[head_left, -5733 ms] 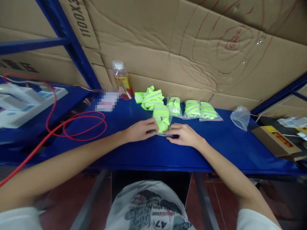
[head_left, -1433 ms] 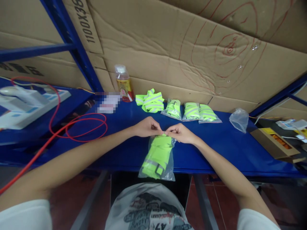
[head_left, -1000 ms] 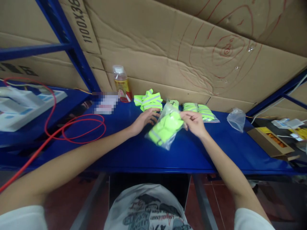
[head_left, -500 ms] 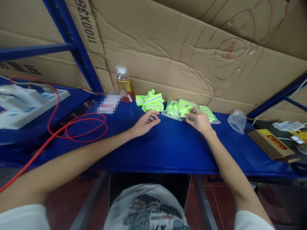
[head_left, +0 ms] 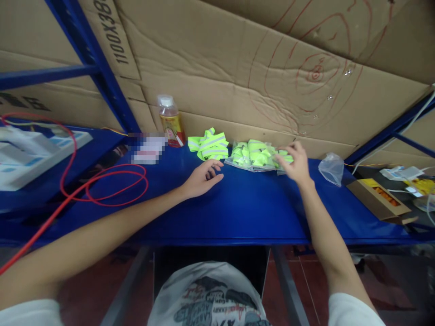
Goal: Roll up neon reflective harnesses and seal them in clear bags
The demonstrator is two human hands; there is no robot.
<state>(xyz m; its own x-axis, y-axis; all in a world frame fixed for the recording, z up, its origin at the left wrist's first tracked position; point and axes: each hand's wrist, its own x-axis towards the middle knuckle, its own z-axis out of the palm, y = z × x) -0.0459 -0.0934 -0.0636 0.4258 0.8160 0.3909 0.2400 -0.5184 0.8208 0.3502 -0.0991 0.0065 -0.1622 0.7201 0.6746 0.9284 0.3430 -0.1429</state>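
Several clear bags of folded neon-yellow reflective bands (head_left: pixel 253 155) lie in a row at the back of the blue shelf top (head_left: pixel 244 208). My right hand (head_left: pixel 296 163) hovers over the right end of that row with fingers spread, holding nothing. A loose pile of unbagged neon bands (head_left: pixel 208 145) sits left of the bags. My left hand (head_left: pixel 203 176) rests on the blue surface just in front of that pile, fingers loosely apart and empty.
An empty clear bag (head_left: pixel 331 168) lies to the right of my right hand. A drink bottle (head_left: pixel 170 121) stands by the cardboard back wall. A red cable (head_left: pixel 112 181) coils at left. An open brown box (head_left: pixel 379 197) sits at far right.
Earlier both hands pinched the top of a bagged band set. My right hand then laid it in the row at the back and let go; my left hand dropped to the surface.
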